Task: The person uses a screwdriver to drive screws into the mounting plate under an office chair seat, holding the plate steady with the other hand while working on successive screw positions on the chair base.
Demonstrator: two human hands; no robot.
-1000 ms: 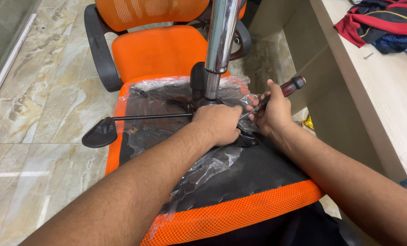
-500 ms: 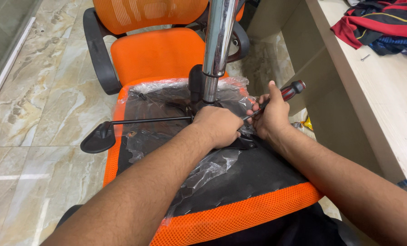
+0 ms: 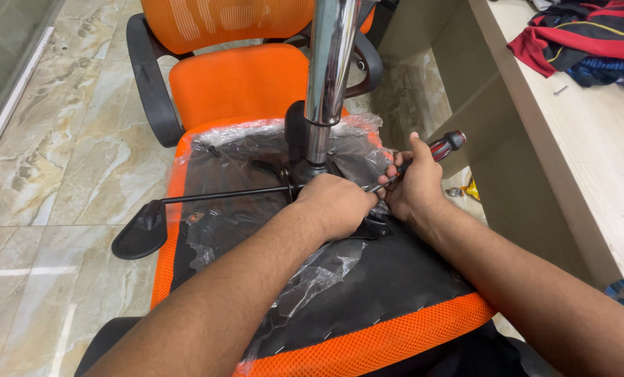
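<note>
I see my right hand [image 3: 416, 185] just right of centre in the frame, fingers curled tight round a screwdriver [image 3: 423, 159] with a red and black handle; the handle pokes up toward the upper right and the shaft runs down and left, where its tip disappears behind my left hand [image 3: 336, 206]. The left hand sits at centre frame, fingers folded down over the black mechanism plate [image 3: 371, 227] at the foot of the chrome gas column [image 3: 329, 63]; whether it grips a screw or just presses the plate I cannot tell, as the knuckles hide what is under them. The plate lies on the underside of an upturned orange seat [image 3: 367, 349] filling the lower middle, wrapped in loose clear plastic [image 3: 312, 279]. A thin black lever with a paddle end [image 3: 141, 230] reaches out toward the left edge. A second orange chair [image 3: 235, 77] stands upright at top centre, and a wooden desk [image 3: 591, 181] with a bundle of red and blue cloth [image 3: 577, 42] runs along the right side.

My worry is the driver tip: it works just beside my left fingers, so if it slips out of the screw head under pressure it could jab them. The plastic bunched around the plate could get caught under the fastener. The seat seems to rest on my lap, so a hard push may tilt it and throw the tip off line
</note>
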